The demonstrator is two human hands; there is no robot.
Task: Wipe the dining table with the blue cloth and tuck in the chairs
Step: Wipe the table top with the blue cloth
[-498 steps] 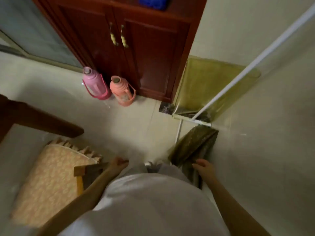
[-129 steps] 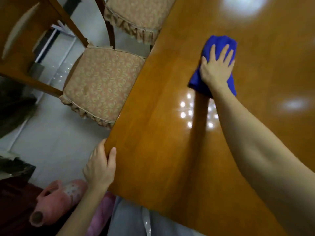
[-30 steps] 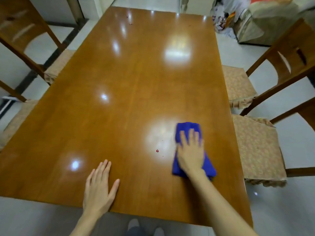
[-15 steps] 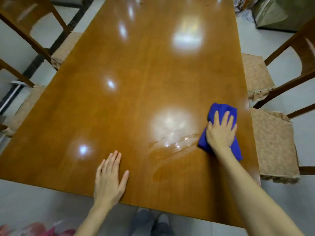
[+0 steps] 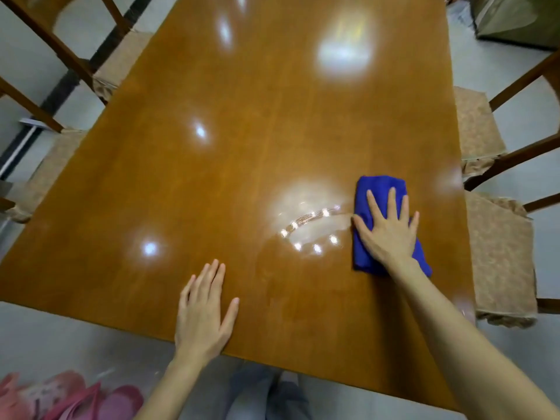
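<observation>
While the blue cloth (image 5: 378, 192) lies folded on the dining table (image 5: 242, 147) near its right edge, the right hand (image 5: 388, 234) presses flat on it, fingers straight and spread. A wet streak (image 5: 309, 225) glistens just left of the cloth. The left hand (image 5: 203, 310) rests open, palm down, at the near edge. Cushioned right-side chairs (image 5: 500, 253) and left-side chairs (image 5: 48, 174) flank the table; blurred pink objects (image 5: 69, 395) sit on the floor.

No text, label, brand, number or sign can be read anywhere. Nothing legible is borne by the dining table (image 5: 242, 162), the blue cloth (image 5: 378, 189) or the chair cushions (image 5: 500, 253). The pink items (image 5: 69, 395) at the lower left are blurred, so no marking can be made out there.
</observation>
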